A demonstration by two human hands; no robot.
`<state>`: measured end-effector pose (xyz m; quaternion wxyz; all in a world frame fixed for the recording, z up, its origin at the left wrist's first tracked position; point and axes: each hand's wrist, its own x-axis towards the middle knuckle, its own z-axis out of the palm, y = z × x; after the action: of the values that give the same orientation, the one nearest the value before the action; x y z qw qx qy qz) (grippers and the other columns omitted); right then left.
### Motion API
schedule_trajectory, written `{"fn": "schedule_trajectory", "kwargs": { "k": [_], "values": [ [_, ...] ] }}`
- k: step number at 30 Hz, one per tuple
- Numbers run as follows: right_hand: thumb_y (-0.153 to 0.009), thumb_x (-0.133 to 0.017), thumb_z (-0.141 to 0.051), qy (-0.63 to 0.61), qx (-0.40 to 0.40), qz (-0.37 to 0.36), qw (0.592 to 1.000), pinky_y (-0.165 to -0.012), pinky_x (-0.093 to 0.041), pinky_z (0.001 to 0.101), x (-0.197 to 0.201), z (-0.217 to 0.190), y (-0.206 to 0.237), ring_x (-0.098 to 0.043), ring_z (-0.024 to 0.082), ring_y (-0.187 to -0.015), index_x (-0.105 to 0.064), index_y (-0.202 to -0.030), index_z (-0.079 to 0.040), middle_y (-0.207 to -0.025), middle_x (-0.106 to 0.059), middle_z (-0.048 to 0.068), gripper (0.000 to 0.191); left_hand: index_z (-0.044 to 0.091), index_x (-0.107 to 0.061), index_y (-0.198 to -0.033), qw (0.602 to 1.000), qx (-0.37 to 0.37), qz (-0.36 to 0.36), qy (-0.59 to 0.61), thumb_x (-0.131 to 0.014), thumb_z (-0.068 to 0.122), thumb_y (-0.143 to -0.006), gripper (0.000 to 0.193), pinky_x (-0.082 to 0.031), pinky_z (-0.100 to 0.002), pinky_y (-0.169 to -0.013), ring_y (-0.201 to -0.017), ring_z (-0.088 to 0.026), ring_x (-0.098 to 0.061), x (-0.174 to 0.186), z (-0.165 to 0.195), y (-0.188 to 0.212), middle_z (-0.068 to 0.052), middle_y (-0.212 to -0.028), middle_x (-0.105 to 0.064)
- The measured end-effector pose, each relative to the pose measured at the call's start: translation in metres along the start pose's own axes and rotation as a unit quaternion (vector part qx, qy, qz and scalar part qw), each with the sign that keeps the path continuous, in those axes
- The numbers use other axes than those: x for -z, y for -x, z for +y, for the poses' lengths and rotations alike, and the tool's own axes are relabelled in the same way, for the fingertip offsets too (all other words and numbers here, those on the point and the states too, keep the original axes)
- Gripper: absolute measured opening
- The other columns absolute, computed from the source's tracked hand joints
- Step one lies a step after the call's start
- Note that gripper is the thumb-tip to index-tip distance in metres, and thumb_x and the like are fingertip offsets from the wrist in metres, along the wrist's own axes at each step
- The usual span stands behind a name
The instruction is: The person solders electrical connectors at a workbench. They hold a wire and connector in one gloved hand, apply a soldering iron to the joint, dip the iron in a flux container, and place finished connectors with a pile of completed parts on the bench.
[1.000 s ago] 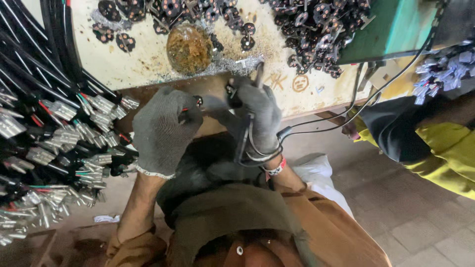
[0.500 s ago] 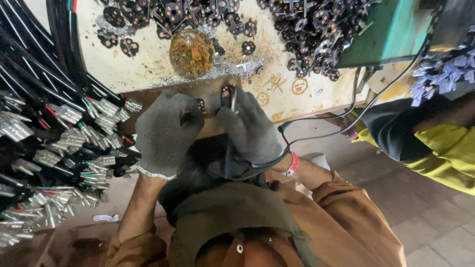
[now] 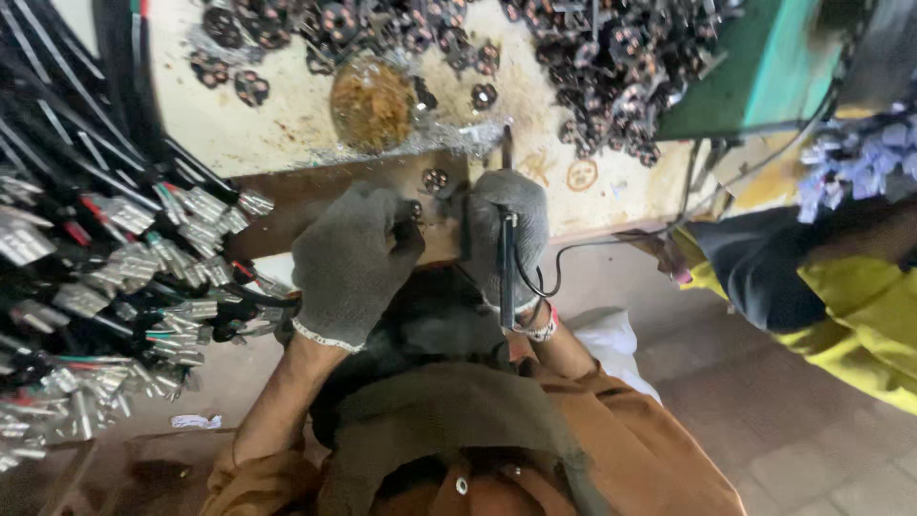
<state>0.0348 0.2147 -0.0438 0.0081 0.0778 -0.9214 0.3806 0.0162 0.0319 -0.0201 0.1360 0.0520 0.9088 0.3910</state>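
Both my hands wear grey knit gloves. My right hand (image 3: 506, 225) is closed around a black soldering iron (image 3: 504, 272), whose tip points away from me toward the pale bench top (image 3: 287, 124). My left hand (image 3: 351, 258) pinches a small dark part with thin wires at its fingertips, close beside the right hand. Both hands rest over a brown wooden board (image 3: 315, 191), where a small round component (image 3: 435, 179) lies just beyond them. The iron's black cord (image 3: 583, 248) loops off to the right.
A brown crusted lump (image 3: 373, 100) sits on the bench beyond the board. A heap of dark round components (image 3: 611, 57) fills the far right. Bundled black cables with metal ends (image 3: 124, 268) crowd the left. Another person's yellow and dark sleeve (image 3: 821, 296) is at right, below a green box (image 3: 764, 67).
My right hand has turned the soldering iron upright and shifted slightly right, so the tip now points at the bench top. My left hand has stayed beside it.
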Motion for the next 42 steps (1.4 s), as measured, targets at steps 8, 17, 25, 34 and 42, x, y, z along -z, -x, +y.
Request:
{"fn": "schedule_trajectory", "kwargs": {
  "k": [8,17,25,34,42],
  "values": [
    [-0.085,-0.086,-0.002,-0.104,0.020,0.059,0.993,-0.080,-0.057,0.0321,-0.005,-0.008,-0.014,-0.071,0.023,-0.088,-0.055,-0.117,-0.008,-0.098,-0.068,0.008,0.044,0.009,-0.066,-0.089,1.000,0.007,-0.016,0.004,-0.079,0.023,-0.080,0.021,-0.051,-0.045,-0.065,-0.080,-0.035,-0.066,0.006,-0.003,-0.005,-0.013,-0.089,-0.063],
    [-0.089,-0.083,-0.005,-0.084,0.034,0.012,0.996,-0.089,-0.060,0.0352,-0.006,-0.007,-0.005,-0.074,0.029,-0.105,-0.059,-0.121,-0.008,-0.112,-0.071,0.012,0.040,0.009,-0.066,-0.096,1.000,0.016,0.001,-0.019,-0.078,0.025,-0.084,0.024,-0.050,-0.046,-0.069,-0.085,-0.036,-0.066,0.004,-0.008,0.007,-0.013,-0.094,-0.064],
    [-0.093,-0.080,-0.005,-0.341,-0.042,0.194,0.919,-0.086,-0.059,0.0309,-0.022,0.002,0.007,-0.069,0.021,-0.116,-0.050,-0.124,-0.014,-0.118,-0.062,0.000,0.044,0.014,-0.071,-0.120,0.986,0.048,0.136,-0.088,-0.073,0.015,-0.098,0.023,-0.050,-0.049,-0.077,-0.090,-0.035,-0.064,0.006,-0.007,0.077,-0.012,-0.103,-0.068],
    [-0.101,-0.070,-0.008,-0.230,-0.122,0.149,0.954,-0.064,-0.044,0.0288,-0.010,0.020,0.036,-0.051,0.018,-0.072,-0.053,-0.128,-0.013,-0.094,-0.057,0.002,0.032,0.017,-0.067,-0.129,0.985,-0.050,0.137,-0.090,-0.065,0.015,-0.103,0.025,-0.056,-0.042,-0.083,-0.098,-0.027,-0.069,0.106,0.062,-0.068,-0.005,-0.112,-0.069],
    [-0.082,-0.090,-0.005,-0.079,0.028,0.071,0.994,-0.073,-0.054,0.0347,-0.006,0.005,0.024,-0.069,0.026,-0.079,-0.056,-0.114,-0.007,-0.095,-0.070,0.012,0.047,0.012,-0.058,-0.139,0.944,0.038,0.282,-0.167,-0.061,0.020,-0.105,0.035,-0.056,-0.040,-0.095,-0.111,-0.026,-0.066,0.107,0.041,-0.025,-0.008,-0.127,-0.063]
  ]
}}
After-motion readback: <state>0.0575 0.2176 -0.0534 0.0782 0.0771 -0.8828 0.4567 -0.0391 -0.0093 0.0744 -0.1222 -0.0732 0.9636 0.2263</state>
